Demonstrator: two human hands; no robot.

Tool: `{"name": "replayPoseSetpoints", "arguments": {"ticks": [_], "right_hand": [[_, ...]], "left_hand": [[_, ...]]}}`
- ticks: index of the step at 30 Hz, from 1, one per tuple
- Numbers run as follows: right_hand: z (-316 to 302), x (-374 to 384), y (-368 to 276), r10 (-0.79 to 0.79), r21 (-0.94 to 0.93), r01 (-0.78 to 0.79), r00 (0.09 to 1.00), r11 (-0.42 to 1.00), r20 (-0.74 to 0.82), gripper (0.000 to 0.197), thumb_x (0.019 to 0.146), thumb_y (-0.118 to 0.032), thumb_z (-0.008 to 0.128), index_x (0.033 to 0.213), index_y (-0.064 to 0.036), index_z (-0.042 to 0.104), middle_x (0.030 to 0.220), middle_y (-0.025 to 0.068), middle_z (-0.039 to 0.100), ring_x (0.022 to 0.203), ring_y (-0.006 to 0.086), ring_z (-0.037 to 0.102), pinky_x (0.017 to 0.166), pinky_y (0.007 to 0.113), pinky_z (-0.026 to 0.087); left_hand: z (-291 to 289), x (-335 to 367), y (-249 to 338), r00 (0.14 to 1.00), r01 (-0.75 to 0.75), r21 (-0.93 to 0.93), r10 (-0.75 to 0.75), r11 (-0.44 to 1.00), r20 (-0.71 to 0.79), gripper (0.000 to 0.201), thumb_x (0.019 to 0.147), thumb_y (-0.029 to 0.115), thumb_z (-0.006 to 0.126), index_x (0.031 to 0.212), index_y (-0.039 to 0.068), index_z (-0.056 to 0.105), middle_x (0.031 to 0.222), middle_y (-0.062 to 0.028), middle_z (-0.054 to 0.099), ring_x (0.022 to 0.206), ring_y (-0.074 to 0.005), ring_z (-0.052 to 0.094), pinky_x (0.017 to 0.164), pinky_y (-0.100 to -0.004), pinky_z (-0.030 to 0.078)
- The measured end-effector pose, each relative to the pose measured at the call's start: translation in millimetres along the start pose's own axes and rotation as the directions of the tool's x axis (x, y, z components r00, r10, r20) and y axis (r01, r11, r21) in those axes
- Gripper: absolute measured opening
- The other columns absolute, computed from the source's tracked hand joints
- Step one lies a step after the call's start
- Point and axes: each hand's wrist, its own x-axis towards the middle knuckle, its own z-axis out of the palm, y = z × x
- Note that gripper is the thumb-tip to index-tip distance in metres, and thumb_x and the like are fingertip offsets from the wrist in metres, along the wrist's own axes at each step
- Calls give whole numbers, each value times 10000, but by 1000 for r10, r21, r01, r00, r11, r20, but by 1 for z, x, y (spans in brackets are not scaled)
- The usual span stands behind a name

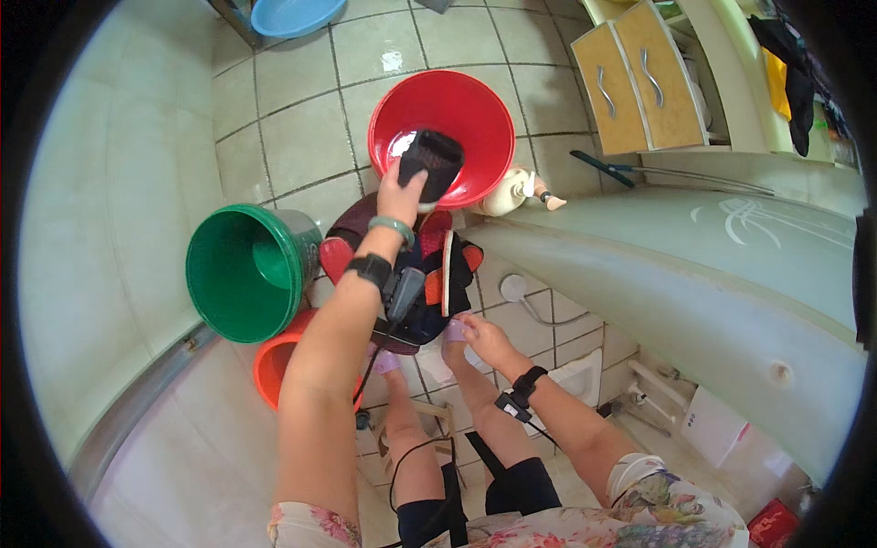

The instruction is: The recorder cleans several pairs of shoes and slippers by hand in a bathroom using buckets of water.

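My left hand [400, 196] reaches forward, its fingers closed round a black shoe [435, 157] at the near rim of a large red bucket [384, 114]. The shoe's opening shows dark, and it overlaps the bucket's inside. Below that hand lies a pile of several shoes, among them a dark one with a white-edged sole [447, 274] and a maroon one [352, 224]. Beside the pile's near right edge, my right hand [486, 338] hangs in front of my leg with curled fingers. Nothing shows between them.
On the left a green bucket [292, 274] lies tipped, with an orange bucket [269, 370] below it. A cream pump bottle [502, 194] and a brush [553, 199] are beside the red bucket. A glass-like panel [658, 228] runs along the right. A blue basin [297, 16] sits far back.
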Motion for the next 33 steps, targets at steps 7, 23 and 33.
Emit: {"name": "replayPoseSetpoints", "arguments": {"ticks": [7,23,33], "right_hand": [[14,-7,34,125,21,-126,992,992,24,324,874,-224,503,1128,-31,561,1040,218,612,993,353,585,852,395,461],[45,-31,84,302,209,-320,947,924,114,277,877,-202,514,1084,-32,588,951,142,643,901,240,600,820,330,452],[70,-4,149,393,312,-437,899,844,195,362,864,-267,555,1107,0,579,1007,128,629,949,206,581,849,306,438]], "left_hand": [[23,31,14,996,85,393,-79,916,-31,735,772,302,670,1369,60,315,1343,-221,397,1233,-359,405,998,-414,355],[-59,-337,-87,826,448,455,-551,770,120,721,788,120,599,1397,36,222,1279,-287,436,1205,-379,426,1007,-418,330],[-34,-375,-109,774,586,195,-614,786,151,737,815,121,586,1414,68,160,1299,-257,421,1209,-340,429,991,-402,356]]}}
